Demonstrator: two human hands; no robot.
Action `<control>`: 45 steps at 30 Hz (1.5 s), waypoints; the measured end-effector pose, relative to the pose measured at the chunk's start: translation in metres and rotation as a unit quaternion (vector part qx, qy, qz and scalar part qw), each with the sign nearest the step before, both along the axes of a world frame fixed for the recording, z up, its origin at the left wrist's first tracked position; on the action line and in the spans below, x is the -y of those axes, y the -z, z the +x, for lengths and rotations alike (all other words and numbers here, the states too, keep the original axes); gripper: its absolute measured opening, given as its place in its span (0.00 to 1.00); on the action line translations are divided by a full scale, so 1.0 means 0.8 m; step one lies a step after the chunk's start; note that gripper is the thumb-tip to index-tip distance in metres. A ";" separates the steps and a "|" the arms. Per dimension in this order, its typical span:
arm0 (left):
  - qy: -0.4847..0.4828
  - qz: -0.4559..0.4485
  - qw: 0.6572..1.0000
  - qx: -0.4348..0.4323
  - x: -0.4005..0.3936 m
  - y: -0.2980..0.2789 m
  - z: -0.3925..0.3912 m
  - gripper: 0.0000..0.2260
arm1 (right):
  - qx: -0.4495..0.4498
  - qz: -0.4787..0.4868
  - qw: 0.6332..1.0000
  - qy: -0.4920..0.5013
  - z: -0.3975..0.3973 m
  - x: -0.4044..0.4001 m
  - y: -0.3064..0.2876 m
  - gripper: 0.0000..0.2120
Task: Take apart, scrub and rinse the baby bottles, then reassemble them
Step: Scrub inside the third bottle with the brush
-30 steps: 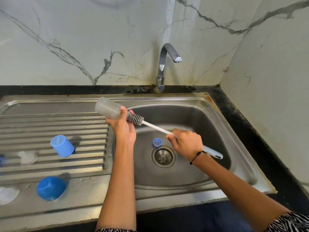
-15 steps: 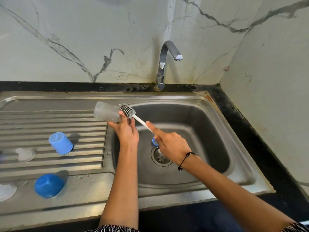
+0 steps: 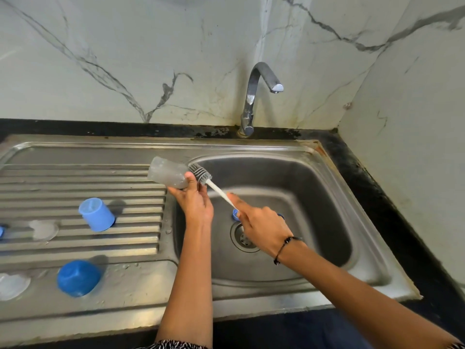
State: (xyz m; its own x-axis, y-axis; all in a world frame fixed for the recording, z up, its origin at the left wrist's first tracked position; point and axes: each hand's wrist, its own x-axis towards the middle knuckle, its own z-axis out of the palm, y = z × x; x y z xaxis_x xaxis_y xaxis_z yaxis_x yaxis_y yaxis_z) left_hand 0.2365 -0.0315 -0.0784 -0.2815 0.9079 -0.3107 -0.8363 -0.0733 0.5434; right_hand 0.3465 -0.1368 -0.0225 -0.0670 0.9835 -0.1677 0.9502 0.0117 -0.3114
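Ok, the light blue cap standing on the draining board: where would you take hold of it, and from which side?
Take the light blue cap by its side wall, from above, fingers on opposite sides. It appears to stand mouth down on the ribbed draining board with its closed, narrower end up, leaning slightly left, so there is no rim to hook. The board around it is bare, leaving room to come down.

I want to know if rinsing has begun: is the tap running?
Off. No water falls from the tap spout, and the sink basin below shows no stream.
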 end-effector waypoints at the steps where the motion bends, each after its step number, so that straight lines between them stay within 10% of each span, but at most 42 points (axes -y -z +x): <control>1: 0.001 -0.007 1.000 -0.003 0.002 0.001 0.002 0.31 | 0.000 -0.004 1.000 0.002 0.001 0.002 0.001 0.25; 19: 0.021 -0.066 0.997 0.026 -0.002 -0.001 -0.006 0.03 | 0.003 -0.003 1.000 0.019 -0.001 0.003 -0.003 0.24; 45: 0.071 0.024 0.996 0.045 0.000 -0.024 0.013 0.15 | -0.018 0.016 0.998 0.066 0.006 -0.024 -0.019 0.21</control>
State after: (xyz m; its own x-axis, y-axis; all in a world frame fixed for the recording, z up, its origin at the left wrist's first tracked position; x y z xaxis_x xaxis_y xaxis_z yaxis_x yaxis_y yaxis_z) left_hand 0.2471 -0.0319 -0.0589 -0.1218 0.9509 -0.2847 -0.8853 0.0257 0.4644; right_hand 0.3509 -0.1174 -0.0071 0.0586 0.9889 -0.1366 0.9321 -0.1032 -0.3471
